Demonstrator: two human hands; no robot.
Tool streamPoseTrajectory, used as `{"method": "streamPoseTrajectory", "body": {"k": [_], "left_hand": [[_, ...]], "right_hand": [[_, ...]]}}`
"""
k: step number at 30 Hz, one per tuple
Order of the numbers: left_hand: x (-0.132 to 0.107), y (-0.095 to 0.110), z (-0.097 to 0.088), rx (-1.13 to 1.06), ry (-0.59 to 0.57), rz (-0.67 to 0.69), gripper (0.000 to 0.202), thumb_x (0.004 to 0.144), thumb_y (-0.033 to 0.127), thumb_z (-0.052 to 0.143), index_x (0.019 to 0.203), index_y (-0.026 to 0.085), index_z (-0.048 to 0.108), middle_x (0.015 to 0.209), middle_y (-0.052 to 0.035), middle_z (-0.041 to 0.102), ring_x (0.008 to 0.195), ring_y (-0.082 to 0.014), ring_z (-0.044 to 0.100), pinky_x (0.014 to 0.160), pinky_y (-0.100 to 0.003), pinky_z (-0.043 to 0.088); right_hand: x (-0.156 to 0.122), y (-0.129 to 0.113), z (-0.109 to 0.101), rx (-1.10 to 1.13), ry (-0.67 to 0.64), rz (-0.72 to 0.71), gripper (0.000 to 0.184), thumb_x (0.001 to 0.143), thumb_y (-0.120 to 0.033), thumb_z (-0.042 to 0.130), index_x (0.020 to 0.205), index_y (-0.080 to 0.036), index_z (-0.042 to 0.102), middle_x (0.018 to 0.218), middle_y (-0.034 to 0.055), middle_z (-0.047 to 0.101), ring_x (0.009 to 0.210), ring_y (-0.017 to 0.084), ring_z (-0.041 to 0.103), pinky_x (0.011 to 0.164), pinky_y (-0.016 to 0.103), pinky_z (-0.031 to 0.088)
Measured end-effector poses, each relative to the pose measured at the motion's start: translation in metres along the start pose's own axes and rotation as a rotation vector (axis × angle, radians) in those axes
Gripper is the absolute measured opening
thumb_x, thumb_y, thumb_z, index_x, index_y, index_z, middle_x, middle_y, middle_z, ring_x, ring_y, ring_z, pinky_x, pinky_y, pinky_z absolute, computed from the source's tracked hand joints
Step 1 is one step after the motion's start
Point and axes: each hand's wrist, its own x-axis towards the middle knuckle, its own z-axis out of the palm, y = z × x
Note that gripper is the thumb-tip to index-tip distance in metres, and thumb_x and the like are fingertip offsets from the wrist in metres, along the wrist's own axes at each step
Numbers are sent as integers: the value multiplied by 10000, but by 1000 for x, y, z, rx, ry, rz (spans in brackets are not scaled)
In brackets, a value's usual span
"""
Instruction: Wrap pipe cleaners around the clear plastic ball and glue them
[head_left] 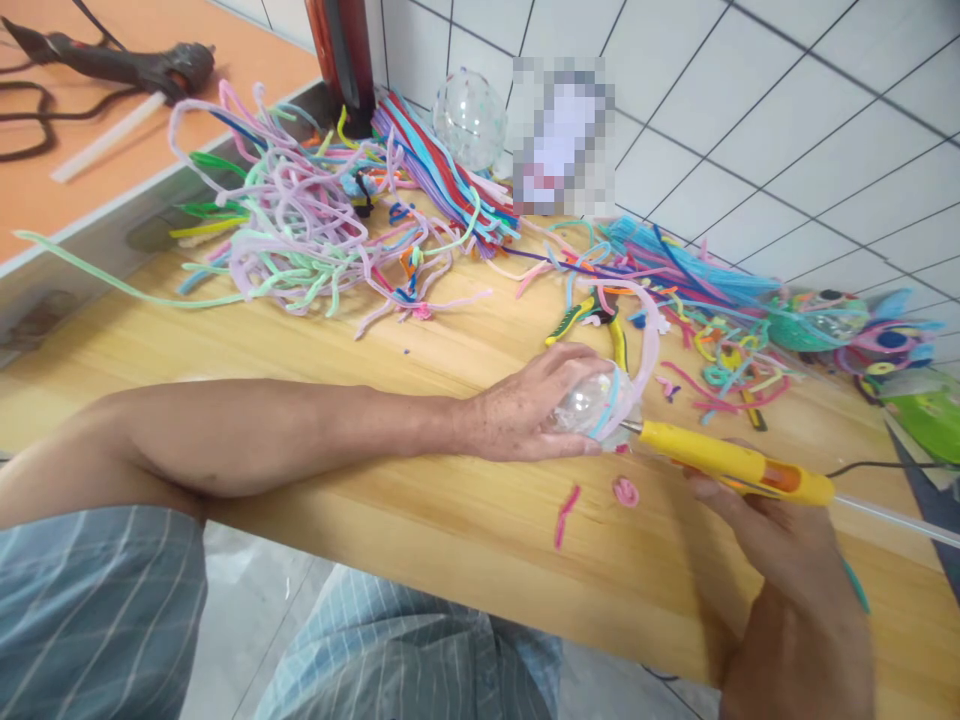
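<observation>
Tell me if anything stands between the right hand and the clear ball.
The yellow glue gun, held in the right hand, spans the gap; by its nozzle, a lilac strip edges the clear ball. Nothing else visible intervenes.

dark glue gun (pixel 124 66) on orange tabletop (pixel 259 60); white tiled wall (pixel 720 130) behind.

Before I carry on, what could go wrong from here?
The left hand grips the clear ball close to the metal nozzle of the yellow glue gun; if it is hot, a slip might burn the hand. The lilac strip arcs up off the ball and could shift. The black cord near the right hand might snag.
</observation>
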Motion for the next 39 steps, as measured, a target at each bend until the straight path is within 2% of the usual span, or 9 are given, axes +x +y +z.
{"method": "streamPoseTrajectory", "body": {"k": [5,15,21,27,31,37,39], "left_hand": [[1,0,0,17,26,30,788,973,525,730,1570,187,342,1472,-242,522,1450,-362,508,1202,-615,517],[1,2,-5,-11,-3,-8,794,970,509,747,1585,258,311,1501,-213,508,1462,-365,510,1198,-644,513],[1,1,-6,-9,0,-6,779,972,497,748,1577,257,320,1484,-205,512,1453,-364,514,1198,-645,516],[1,0,-5,-4,8,-4,781,973,486,749,1580,259,312,1473,-200,517,1451,-361,514,1197,-651,517],[0,0,-5,-3,12,-3,777,977,479,746,1584,255,316,1491,-205,510,1475,-358,498,1212,-643,509],[0,0,-5,-11,-1,3,814,958,484,767,1602,256,323,1499,-205,518,1474,-361,500,1219,-634,500],[0,0,-5,-26,-2,-25,804,965,474,759,1606,269,319,1506,-199,517,1479,-362,498,1221,-642,493]], "right_hand": [[0,4,0,-10,-24,-78,150,735,-428,849,845,-332,813,804,5,829,758,282,779,707,394,663],[0,2,-5,-41,-80,-146,54,843,-388,795,880,-349,796,767,-23,781,695,236,752,615,324,628],[1,8,-4,-79,-88,-154,116,859,-450,791,909,-345,797,778,-18,780,711,246,754,650,357,631],[1,13,-1,-83,-36,-131,174,842,-495,794,928,-344,800,838,-1,814,769,274,771,713,411,645],[1,6,4,-54,-16,-124,142,836,-469,793,939,-372,796,831,-15,821,744,266,764,681,393,645],[3,-10,9,-14,-85,-189,34,846,-380,774,880,-375,777,750,-42,778,678,235,748,619,340,635],[3,-10,6,-18,-56,-188,42,837,-372,777,879,-374,781,757,-43,789,671,230,751,612,333,633]]}}
